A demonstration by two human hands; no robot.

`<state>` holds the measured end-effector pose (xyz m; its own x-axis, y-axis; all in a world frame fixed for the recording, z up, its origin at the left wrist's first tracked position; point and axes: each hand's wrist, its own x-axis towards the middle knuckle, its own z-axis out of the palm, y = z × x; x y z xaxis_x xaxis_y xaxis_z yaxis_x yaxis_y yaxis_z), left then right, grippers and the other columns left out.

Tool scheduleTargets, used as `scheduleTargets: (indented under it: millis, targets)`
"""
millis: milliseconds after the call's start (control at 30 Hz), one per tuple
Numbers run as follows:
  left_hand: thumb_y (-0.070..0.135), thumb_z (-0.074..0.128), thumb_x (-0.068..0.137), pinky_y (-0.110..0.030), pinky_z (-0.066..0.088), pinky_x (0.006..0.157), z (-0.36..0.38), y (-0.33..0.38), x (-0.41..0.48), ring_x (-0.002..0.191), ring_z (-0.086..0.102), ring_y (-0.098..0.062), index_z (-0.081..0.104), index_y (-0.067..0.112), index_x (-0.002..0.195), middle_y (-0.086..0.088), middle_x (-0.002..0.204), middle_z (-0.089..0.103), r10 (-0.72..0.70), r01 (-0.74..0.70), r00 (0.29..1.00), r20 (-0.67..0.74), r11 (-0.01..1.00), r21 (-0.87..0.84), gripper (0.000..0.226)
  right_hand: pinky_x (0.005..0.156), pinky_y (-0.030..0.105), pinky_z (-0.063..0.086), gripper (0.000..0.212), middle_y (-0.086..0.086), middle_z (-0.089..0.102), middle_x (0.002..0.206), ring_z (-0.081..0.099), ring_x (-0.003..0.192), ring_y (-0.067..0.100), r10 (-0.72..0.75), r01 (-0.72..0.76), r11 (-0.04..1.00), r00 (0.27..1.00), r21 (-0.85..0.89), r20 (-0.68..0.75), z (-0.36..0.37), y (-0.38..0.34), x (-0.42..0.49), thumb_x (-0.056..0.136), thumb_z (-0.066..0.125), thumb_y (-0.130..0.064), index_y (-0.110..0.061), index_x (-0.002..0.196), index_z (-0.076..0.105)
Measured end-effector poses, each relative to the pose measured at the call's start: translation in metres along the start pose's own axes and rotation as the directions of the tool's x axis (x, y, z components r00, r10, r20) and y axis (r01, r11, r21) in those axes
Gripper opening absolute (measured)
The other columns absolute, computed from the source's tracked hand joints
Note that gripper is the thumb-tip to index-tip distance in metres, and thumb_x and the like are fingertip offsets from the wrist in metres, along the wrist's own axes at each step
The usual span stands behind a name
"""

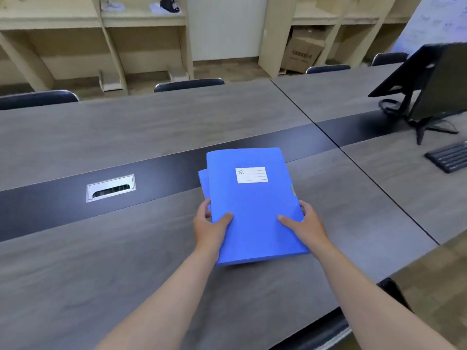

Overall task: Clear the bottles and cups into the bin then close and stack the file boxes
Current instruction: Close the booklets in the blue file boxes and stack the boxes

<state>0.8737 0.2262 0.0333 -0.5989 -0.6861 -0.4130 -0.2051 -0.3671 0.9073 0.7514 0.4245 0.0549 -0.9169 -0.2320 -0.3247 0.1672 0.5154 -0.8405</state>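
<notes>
A closed blue file box (252, 213) with a white label lies on top of a second blue file box (203, 181), of which only a strip at the left shows. Both rest on the grey table (101, 261). My left hand (211, 226) grips the top box's left edge, thumb on the cover. My right hand (304, 223) grips its right edge the same way. No bottles, cups or bin are in view.
A metal cable port (110, 187) sits in the table's dark centre strip to the left. A monitor (429, 82) on a stand and a keyboard (449, 156) stand at the right. Chair backs (188, 84) line the far edge; shelving and a cardboard box (302, 54) lie beyond.
</notes>
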Motion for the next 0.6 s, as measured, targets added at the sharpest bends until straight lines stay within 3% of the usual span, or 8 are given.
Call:
scheduleTargets:
  millis: [200, 367, 467, 533, 600]
  targets:
    - [0.022, 0.078, 0.082, -0.038, 0.06, 0.077, 0.023, -0.015, 0.032, 0.096, 0.07, -0.015, 0.055, 0.041, 0.127, 0.01, 0.111, 0.067, -0.011, 0.014, 0.989, -0.147, 1.0, 0.02, 0.054, 0.079, 0.03, 0.055, 0.059, -0.007, 0.065, 0.12, 0.067, 0.102, 0.011, -0.04, 0.038, 0.999, 0.987, 0.013, 0.153, 0.01, 0.016, 0.075, 0.079, 0.084, -0.026, -0.024, 0.127, 0.05]
    - [0.02, 0.077, 0.084, -0.028, 0.054, 0.069, 0.041, -0.033, 0.05, 0.092, 0.068, -0.012, 0.055, 0.042, 0.121, 0.009, 0.107, 0.067, -0.034, 0.053, 0.963, -0.267, 0.996, 0.067, 0.048, 0.094, 0.044, 0.055, 0.052, -0.013, 0.066, 0.117, 0.064, 0.112, 0.015, -0.037, 0.055, 0.996, 0.969, -0.066, 0.245, 0.021, 0.041, 0.121, 0.064, 0.08, -0.05, -0.043, 0.107, 0.053]
    - [0.025, 0.078, 0.081, -0.033, 0.056, 0.08, 0.045, -0.05, 0.055, 0.098, 0.066, -0.008, 0.056, 0.045, 0.124, 0.008, 0.114, 0.066, -0.021, 0.073, 0.947, -0.319, 0.986, 0.152, 0.053, 0.101, 0.041, 0.046, 0.064, -0.008, 0.062, 0.123, 0.047, 0.125, 0.022, -0.069, 0.124, 0.969, 0.966, -0.215, 0.247, 0.026, 0.053, 0.131, 0.072, 0.078, -0.051, -0.029, 0.127, 0.053]
    - [0.023, 0.08, 0.081, -0.034, 0.054, 0.086, 0.046, -0.057, 0.056, 0.1, 0.059, 0.004, 0.056, 0.039, 0.13, 0.012, 0.123, 0.058, 0.002, 0.068, 0.939, -0.343, 0.979, 0.192, 0.056, 0.101, 0.043, 0.047, 0.068, -0.005, 0.059, 0.126, 0.049, 0.124, 0.022, -0.082, 0.138, 0.97, 0.96, -0.199, 0.269, 0.028, 0.06, 0.133, 0.073, 0.076, -0.052, -0.027, 0.131, 0.051]
    - [0.018, 0.079, 0.084, -0.029, 0.054, 0.081, 0.047, -0.057, 0.056, 0.1, 0.062, 0.002, 0.055, 0.037, 0.13, 0.018, 0.119, 0.06, -0.019, 0.068, 0.945, -0.326, 0.988, 0.139, 0.055, 0.097, 0.043, 0.051, 0.066, -0.007, 0.057, 0.126, 0.055, 0.119, 0.017, -0.084, 0.138, 0.978, 0.946, -0.154, 0.312, 0.027, 0.063, 0.135, 0.074, 0.075, -0.048, -0.029, 0.131, 0.049]
